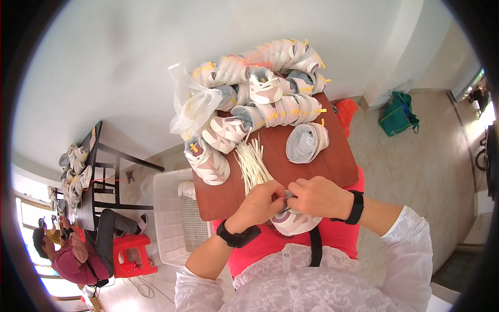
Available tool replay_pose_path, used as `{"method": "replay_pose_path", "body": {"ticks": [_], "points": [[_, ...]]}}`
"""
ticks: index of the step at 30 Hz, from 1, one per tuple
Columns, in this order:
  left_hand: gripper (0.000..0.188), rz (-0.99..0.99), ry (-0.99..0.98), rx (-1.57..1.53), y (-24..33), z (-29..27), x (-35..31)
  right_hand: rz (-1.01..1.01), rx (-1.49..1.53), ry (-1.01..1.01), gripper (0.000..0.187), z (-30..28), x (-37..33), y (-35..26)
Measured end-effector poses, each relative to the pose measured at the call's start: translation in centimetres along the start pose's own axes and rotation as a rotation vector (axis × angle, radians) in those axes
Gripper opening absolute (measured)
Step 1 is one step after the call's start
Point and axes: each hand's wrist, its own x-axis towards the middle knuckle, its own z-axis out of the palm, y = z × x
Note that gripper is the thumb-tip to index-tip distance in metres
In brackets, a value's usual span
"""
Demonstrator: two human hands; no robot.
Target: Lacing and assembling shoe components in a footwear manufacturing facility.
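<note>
A pale pink and white shoe upper (295, 224) rests at the table's near edge, against my lap, its toe toward me. My left hand (264, 202) is closed in a pinch at its grey-lined opening. Fingers bent, my right hand (323, 197) grips the opposite side of that opening, close beside the left. The fingertips partly hide what they pinch, so I cannot tell whether a lace is between them. Just beyond my left hand, a bundle of cream shoelaces (251, 162) spreads over the brown table (270, 140). A single upper with grey lining (306, 143) stands to the right.
Stacked rows of shoe uppers (280, 112) fill the table's far side, with a clear plastic bag (189, 106) at left. Several laced uppers (207, 162) sit nearby. A white crate (167, 229) stands left on the floor; farther left, a person (78, 260) sits by a black-legged table (112, 171).
</note>
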Motion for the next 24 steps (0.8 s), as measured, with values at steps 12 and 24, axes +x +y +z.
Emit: {"method": "replay_pose_path", "body": {"ticks": [12, 24], "points": [[0.007, -0.128, -0.088, -0.172, -0.8, -0.8, 0.1, 0.103, 0.267, 0.155, 0.021, 2.0, -1.0, 0.6], [0.008, -0.014, 0.016, 0.027, 0.4, -0.6, 0.3, 0.143, 0.289, 0.063, 0.010, 0.7, -0.8, 0.6]]}}
